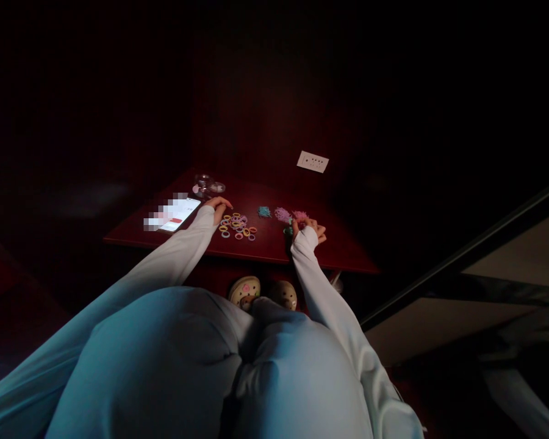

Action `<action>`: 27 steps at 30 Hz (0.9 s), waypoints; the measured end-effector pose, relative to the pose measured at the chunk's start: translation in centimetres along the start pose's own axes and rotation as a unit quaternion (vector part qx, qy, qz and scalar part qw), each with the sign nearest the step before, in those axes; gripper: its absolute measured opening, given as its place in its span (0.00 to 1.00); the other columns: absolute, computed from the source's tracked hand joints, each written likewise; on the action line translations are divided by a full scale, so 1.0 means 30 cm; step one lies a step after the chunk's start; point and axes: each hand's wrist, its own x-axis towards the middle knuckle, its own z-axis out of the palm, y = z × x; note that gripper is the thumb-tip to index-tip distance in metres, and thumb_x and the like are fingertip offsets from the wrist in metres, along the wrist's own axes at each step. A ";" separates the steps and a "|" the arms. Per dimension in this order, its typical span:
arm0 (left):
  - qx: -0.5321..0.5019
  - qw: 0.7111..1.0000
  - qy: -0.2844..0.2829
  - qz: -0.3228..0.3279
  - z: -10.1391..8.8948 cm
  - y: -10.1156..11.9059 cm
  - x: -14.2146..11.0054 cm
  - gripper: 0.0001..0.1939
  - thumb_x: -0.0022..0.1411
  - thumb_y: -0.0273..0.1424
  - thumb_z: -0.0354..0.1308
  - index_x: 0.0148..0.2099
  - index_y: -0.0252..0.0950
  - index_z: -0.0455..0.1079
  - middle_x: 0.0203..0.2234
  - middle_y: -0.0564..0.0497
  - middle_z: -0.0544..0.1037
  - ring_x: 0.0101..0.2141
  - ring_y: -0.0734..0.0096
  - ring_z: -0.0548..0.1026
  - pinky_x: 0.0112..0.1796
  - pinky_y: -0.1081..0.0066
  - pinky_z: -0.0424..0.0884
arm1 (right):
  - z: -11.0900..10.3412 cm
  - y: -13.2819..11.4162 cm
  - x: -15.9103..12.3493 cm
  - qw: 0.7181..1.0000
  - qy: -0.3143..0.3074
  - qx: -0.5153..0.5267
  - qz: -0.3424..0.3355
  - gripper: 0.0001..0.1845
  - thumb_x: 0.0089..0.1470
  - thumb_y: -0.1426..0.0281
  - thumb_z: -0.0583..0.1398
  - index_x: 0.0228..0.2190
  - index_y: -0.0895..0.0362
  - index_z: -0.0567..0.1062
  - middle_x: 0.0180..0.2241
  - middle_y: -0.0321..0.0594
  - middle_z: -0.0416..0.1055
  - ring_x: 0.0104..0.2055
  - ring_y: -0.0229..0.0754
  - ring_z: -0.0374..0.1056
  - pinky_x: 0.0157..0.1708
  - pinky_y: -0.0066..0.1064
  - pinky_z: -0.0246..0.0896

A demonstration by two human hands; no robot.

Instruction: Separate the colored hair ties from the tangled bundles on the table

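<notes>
My left hand (219, 208) reaches over a scatter of several small coloured hair rings (236, 227) on a dark red table (338, 256), fingers curled with the fingertips at the edge of the pile. My right hand (308, 230) is closed near a pink elastic bunch (301, 216) and seems to pinch some of it beside a green bit (287, 231). A purple bunch (282, 213) and a teal bunch (264, 211) lie between the hands. Both arms wear pale long sleeves.
A phone with a lit screen (176, 214) lies at the table's left. Small glass dishes (207, 185) stand at the back. A white wall socket (312, 161) is behind. My knees and beige shoes (263, 292) show below the table's edge. The room is very dark.
</notes>
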 end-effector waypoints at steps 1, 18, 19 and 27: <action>0.007 1.000 0.000 0.009 0.001 -0.003 0.002 0.11 0.61 0.23 0.51 0.32 0.37 0.73 0.36 0.50 0.80 0.43 0.62 0.74 0.56 0.62 0.69 | -0.011 0.017 0.005 1.000 -0.003 -0.008 0.003 0.09 0.63 0.66 0.64 0.34 0.58 0.81 0.51 0.54 0.76 0.57 0.59 0.56 0.56 0.54 0.45; 0.034 0.999 -0.012 0.032 0.014 -0.063 0.031 0.10 0.57 0.25 0.52 0.31 0.40 0.74 0.36 0.50 0.82 0.45 0.58 0.78 0.58 0.60 0.71 | 0.000 0.046 -0.001 0.992 -0.017 -0.122 -0.041 0.17 0.65 0.63 0.54 0.43 0.54 0.82 0.52 0.50 0.76 0.55 0.58 0.59 0.54 0.47 0.49; 0.026 0.999 -0.017 0.021 0.013 -0.058 0.029 0.10 0.57 0.25 0.52 0.32 0.39 0.74 0.37 0.49 0.82 0.46 0.59 0.77 0.57 0.61 0.71 | -0.001 0.041 -0.002 0.991 -0.017 -0.125 -0.055 0.17 0.65 0.63 0.54 0.44 0.54 0.82 0.53 0.50 0.76 0.56 0.58 0.59 0.55 0.47 0.49; -0.068 0.983 0.049 -0.166 -0.005 -0.030 0.023 0.13 0.58 0.27 0.53 0.44 0.37 0.72 0.43 0.45 0.79 0.38 0.59 0.72 0.31 0.65 0.73 | 0.021 -0.070 -0.073 0.931 -0.161 -0.119 -0.305 0.19 0.70 0.65 0.55 0.55 0.54 0.80 0.57 0.49 0.74 0.57 0.54 0.61 0.57 0.41 0.54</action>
